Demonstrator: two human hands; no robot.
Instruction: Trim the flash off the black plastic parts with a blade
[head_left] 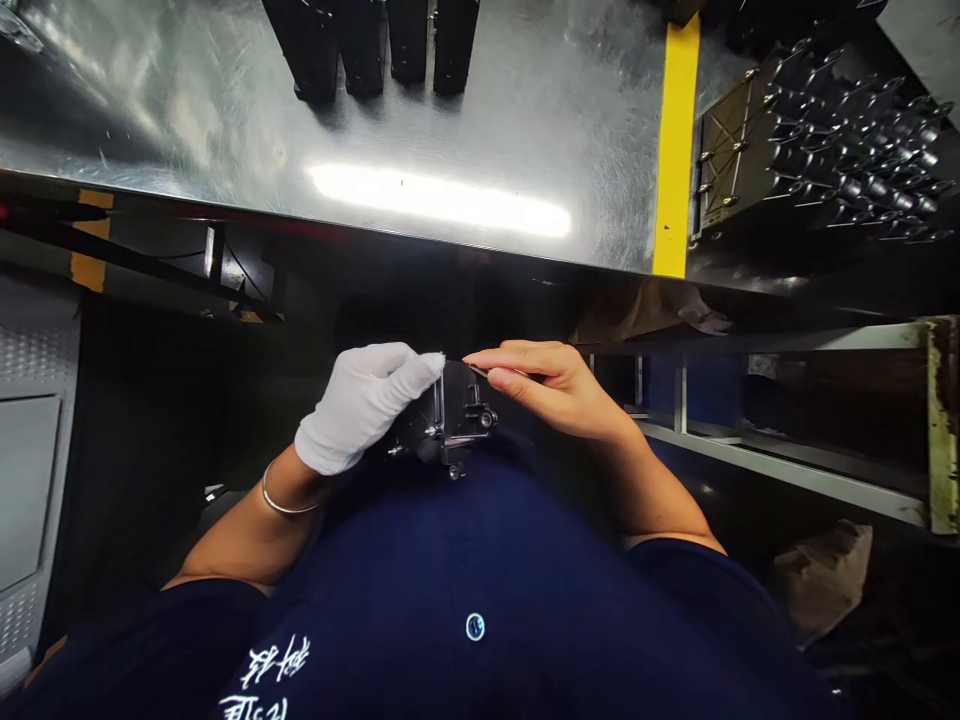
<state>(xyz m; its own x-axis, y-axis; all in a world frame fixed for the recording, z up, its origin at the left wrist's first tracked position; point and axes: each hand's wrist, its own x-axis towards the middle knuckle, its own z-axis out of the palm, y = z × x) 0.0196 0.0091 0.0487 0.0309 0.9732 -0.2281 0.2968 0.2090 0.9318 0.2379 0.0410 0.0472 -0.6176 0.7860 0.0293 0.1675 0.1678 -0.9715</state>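
My left hand (369, 398), in a white glove, is closed on the upper edge of a glossy black moulded part (461, 405) with short pegs and round bosses. The part is close to my chest, over the dark blue shirt. My bare right hand (551, 385) pinches a thin dark tool (478, 371) between thumb and fingers. The tool's end is at the part's upper right edge; whether it touches cannot be made out. Most of the tool is hidden by the fingers.
Ahead lies a shiny metal table (525, 120) with several long black pieces (375, 50) and a yellow tape strip (676, 150). A block of dark parts with metal pins (847, 150) stands at the right. Below it are a metal frame (787, 475) and brown paper (825, 580).
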